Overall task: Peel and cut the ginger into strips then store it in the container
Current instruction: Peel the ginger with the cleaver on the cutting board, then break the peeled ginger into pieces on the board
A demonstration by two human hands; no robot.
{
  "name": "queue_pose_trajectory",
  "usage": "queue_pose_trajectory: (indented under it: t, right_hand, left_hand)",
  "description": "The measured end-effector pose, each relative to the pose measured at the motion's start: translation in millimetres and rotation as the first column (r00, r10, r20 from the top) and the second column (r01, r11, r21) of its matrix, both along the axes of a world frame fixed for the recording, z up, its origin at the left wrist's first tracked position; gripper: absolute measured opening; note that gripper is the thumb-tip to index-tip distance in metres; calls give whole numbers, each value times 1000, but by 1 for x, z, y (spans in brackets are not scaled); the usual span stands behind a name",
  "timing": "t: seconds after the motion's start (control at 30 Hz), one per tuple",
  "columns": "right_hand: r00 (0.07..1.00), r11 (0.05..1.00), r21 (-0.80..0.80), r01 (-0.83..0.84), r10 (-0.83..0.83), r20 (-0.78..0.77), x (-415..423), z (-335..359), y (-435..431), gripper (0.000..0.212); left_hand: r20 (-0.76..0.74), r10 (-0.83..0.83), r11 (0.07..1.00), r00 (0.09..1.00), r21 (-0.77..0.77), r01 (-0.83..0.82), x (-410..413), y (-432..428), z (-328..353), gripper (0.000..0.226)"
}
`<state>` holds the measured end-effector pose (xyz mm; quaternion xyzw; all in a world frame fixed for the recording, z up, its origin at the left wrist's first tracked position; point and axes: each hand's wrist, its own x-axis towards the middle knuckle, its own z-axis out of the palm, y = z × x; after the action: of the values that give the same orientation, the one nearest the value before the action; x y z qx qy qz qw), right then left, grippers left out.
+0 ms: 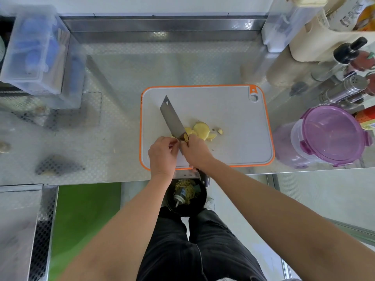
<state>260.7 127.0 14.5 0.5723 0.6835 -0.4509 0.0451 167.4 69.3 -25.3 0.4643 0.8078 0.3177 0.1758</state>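
A grey cutting board (pixel 233 110) with an orange rim lies on the steel counter. Peeled yellow ginger slices (pixel 200 129) lie in a small heap near its middle, with one small piece (pixel 220 131) to their right. My right hand (pixel 195 152) grips the handle of a cleaver (pixel 171 118), whose blade points up and left over the board. My left hand (pixel 162 153) pinches something small at the blade's heel, where a bit of ginger (pixel 186 136) shows. A round container (pixel 332 136) with a purple clip lid stands right of the board.
A clear box of blue items (pixel 34 51) stands at the back left. Bottles, shakers (pixel 345 91) and a cream jug (pixel 316 41) crowd the back right. Below the counter's front edge a black bin (pixel 185 196) holds peelings. Dark scraps (pixel 58 165) lie on the counter's left.
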Motion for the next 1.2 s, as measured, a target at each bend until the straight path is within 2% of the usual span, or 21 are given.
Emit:
queue_pose_trajectory:
  t: [0.1, 0.27, 0.4, 0.53, 0.6, 0.7, 0.77, 0.83, 0.93, 1.0, 1.07, 1.13, 1.2]
  right_hand:
    - [1000, 1000, -22, 1, -1, -27, 4, 14, 12, 18]
    - [998, 995, 79, -61, 61, -6, 16, 14, 4, 14]
    - [983, 986, 127, 106, -85, -160, 28, 15, -1, 16]
    - [970, 960, 209, 187, -146, -196, 43, 27, 7, 20]
    - [978, 944, 271, 188, -156, -136, 56, 32, 14, 20]
    - [985, 897, 423, 124, -163, 55, 80, 31, 28, 15]
    - [973, 868, 490, 83, -176, 147, 96, 21, 36, 19]
    - [968, 872, 489, 42, -156, 196, 108, 7, 41, 26]
    - [976, 904, 427, -13, -80, 200, 119, -9, 44, 37]
    - [971, 922, 386, -30, -65, 232, 121, -13, 45, 42]
    - [946, 894, 443, -73, -78, 315, 119, -13, 46, 40]
    - [963, 830, 555, -58, -100, 250, 112, -11, 48, 35]
    - [998, 805, 594, 12, -48, 44, 98, -7, 48, 34]
  left_hand:
    - [6, -5, 999, 1000, -34, 5, -2, 2, 1, 5]
    - [16, -18, 999, 1000, -43, 19, 0, 0, 3, 6]
    - [60, -10, 998, 998, -54, 14, -1, 0, 5, 13]
    - [-3, -25, 993, 1000, -116, 24, -5, 0, 5, 34]
    - [-32, -43, 987, 999, -159, 38, -6, 3, 4, 37]
    - [-41, -58, 979, 997, -197, 49, -2, 8, 5, 38]
    - [-52, -43, 974, 998, -226, 30, 2, 10, 7, 44]
    - [-89, -65, 978, 994, -203, 45, 8, 13, 10, 52]
    - [-224, -203, 969, 953, -186, 163, 22, 20, 15, 66]
    - [-288, -312, 936, 905, -258, 240, 29, 27, 17, 76]
    - [-335, -405, 890, 851, -357, 283, 32, 33, 13, 80]
    - [-379, -445, 874, 812, -380, 301, 31, 36, 8, 75]
    - [-414, -452, 881, 790, -344, 324, 27, 36, 4, 65]
